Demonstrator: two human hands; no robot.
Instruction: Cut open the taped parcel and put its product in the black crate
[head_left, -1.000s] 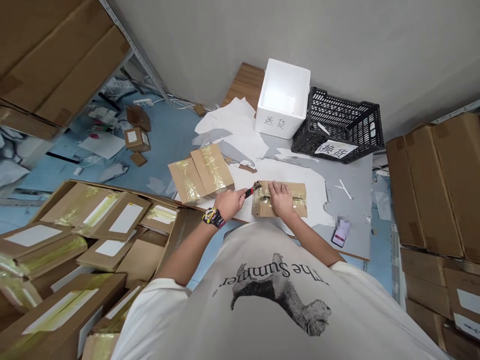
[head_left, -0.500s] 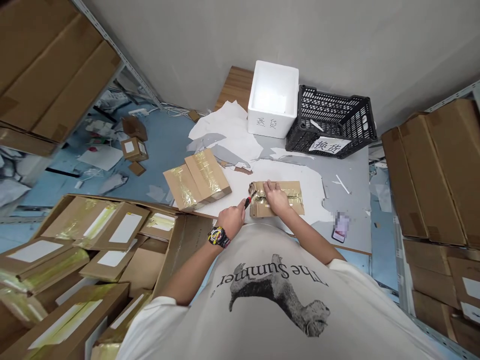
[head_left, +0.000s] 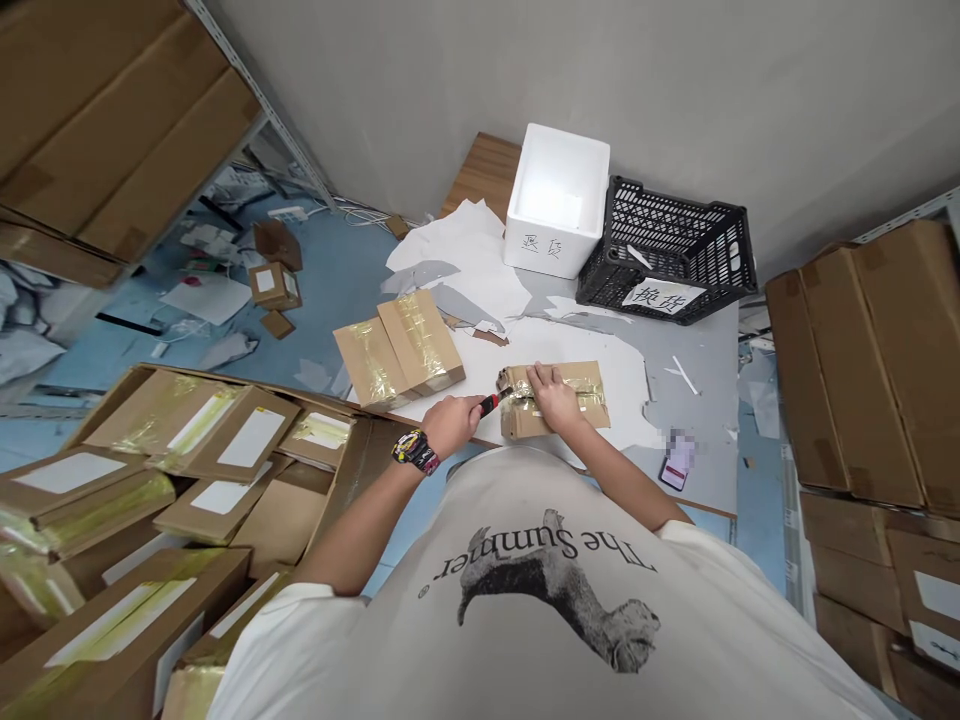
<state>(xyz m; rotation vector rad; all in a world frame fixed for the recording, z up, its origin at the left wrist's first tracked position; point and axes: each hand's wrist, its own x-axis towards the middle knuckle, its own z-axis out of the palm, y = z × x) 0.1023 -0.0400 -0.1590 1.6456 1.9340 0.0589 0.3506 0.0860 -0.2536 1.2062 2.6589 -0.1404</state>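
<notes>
Cardboard parcel (head_left: 589,412) lies flat near the front edge of the surface (head_left: 697,440), on a white paper sheet (head_left: 615,350), wrapped in shiny clear tape. From my head view, the right hand (head_left: 555,396) is on top of it, fingers (head_left: 541,374) spread and pressing down, no pinch. The left hand (head_left: 451,425) is just left of the parcel, fingers wrapped tight around a red-and-black utility knife (head_left: 491,404). Knife tip is at the parcel's taped left end; touching or just beside, I can't tell. Colourful wristwatch (head_left: 415,451) on the left wrist.

Second taped cardboard parcel (head_left: 397,350) sits further left, partly over the surface edge. Beyond the work spot: white foam box (head_left: 555,200) with handwritten characters, black plastic crate (head_left: 660,240) beside it with a paper label (head_left: 664,296) reading 换货. Smartphone (head_left: 674,470) lies front right, its screen blurred out. Loose white paper scraps (head_left: 457,250) are spread behind the parcels.

Lower left, cardboard mailers (head_left: 187,470) with white labels are piled in an open carton. Stacked brown cartons (head_left: 847,370) stand on the right. Small boxes (head_left: 274,285) and litter lie on the blue floor (head_left: 337,270).
</notes>
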